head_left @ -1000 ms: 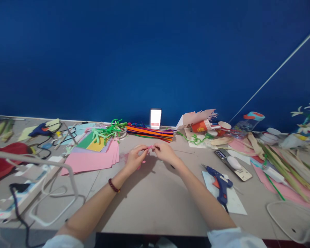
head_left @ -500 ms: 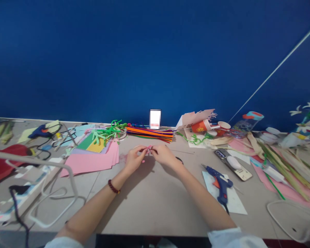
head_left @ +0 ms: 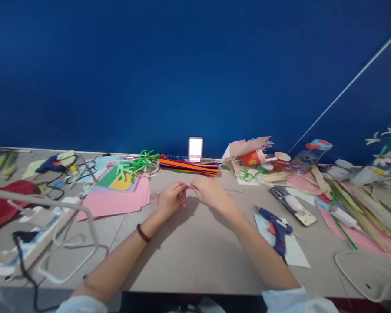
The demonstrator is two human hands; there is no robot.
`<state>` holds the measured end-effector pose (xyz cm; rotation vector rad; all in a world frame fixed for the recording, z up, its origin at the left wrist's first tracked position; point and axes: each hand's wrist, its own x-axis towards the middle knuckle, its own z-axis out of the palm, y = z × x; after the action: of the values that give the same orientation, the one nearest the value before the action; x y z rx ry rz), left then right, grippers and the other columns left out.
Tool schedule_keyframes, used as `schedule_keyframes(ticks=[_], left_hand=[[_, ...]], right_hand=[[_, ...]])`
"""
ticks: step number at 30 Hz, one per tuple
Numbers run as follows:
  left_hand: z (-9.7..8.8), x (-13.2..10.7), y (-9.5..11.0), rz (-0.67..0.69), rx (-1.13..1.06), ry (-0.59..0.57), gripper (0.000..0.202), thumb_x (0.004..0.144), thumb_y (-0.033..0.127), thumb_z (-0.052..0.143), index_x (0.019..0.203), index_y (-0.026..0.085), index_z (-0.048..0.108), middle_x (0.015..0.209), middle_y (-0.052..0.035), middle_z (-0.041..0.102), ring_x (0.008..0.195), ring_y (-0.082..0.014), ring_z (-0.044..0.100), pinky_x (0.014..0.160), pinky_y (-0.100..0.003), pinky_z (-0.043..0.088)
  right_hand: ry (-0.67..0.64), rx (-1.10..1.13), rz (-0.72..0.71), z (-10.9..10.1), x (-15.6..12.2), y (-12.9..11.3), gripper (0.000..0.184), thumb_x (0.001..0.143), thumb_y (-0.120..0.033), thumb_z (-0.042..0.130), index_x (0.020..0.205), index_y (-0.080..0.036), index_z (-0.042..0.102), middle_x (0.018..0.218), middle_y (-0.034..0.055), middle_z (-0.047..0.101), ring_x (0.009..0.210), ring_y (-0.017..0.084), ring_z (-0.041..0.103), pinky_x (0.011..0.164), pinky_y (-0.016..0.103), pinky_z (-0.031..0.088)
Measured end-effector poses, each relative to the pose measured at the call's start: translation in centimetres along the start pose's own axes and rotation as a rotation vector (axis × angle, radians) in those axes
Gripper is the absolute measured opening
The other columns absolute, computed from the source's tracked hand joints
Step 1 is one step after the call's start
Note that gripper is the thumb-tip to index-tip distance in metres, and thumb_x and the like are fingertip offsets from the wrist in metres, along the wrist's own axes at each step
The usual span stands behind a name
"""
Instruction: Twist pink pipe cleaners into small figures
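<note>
My left hand (head_left: 170, 198) and my right hand (head_left: 207, 191) meet over the middle of the grey table (head_left: 195, 256), fingertips pinched together. Between them they hold a small pink piece (head_left: 188, 187), thin and fuzzy like a pipe cleaner; most of it is hidden by the fingers. A bit of pink (head_left: 182, 204) shows under the left hand. A dark red bead bracelet (head_left: 143, 233) sits on my left wrist.
A stack of coloured paper (head_left: 120, 195) lies left of the hands, a bundle of coloured pipe cleaners (head_left: 189, 167) behind them. A blue glue gun (head_left: 276, 229) rests on white paper at the right, near a phone (head_left: 293, 205), paper cups (head_left: 257, 158) and long green stems (head_left: 358, 208). Cables and a power strip (head_left: 29, 243) lie at the left.
Both hands have stayed together on the pink piece, fingers working it slightly; the right hand has shifted a little to the left and farther from me.
</note>
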<state>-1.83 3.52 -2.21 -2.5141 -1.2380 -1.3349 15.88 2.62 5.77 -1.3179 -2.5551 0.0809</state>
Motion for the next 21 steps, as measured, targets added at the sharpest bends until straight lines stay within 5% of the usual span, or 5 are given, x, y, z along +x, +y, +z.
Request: schedule_keyframes(ticks=[11, 21], left_hand=[[0.1, -0.1, 1.0, 0.074, -0.054, 0.055, 0.017, 0.083, 0.014, 0.050, 0.090, 0.020, 0.063, 0.088, -0.0061, 0.067, 0.083, -0.0147, 0.063, 0.075, -0.027, 0.050], [-0.5, 0.1, 1.3, -0.276, -0.330, 0.076, 0.017, 0.085, 0.028, 0.052, 0.091, 0.020, 0.066, 0.086, -0.0046, 0.064, 0.071, -0.0125, 0.060, 0.064, -0.025, 0.052]], right_hand=[[0.092, 0.120, 0.085, 0.3, 0.5, 2.1, 0.023, 0.090, -0.029, 0.049, 0.086, -0.021, 0.069, 0.088, 0.0052, 0.067, 0.086, 0.018, 0.056, 0.070, 0.026, 0.035], [-0.010, 0.163, 0.162, 2.1, 0.7, 0.8, 0.028, 0.087, -0.024, 0.043, 0.078, -0.021, 0.070, 0.077, 0.0048, 0.070, 0.071, 0.016, 0.059, 0.055, 0.025, 0.029]])
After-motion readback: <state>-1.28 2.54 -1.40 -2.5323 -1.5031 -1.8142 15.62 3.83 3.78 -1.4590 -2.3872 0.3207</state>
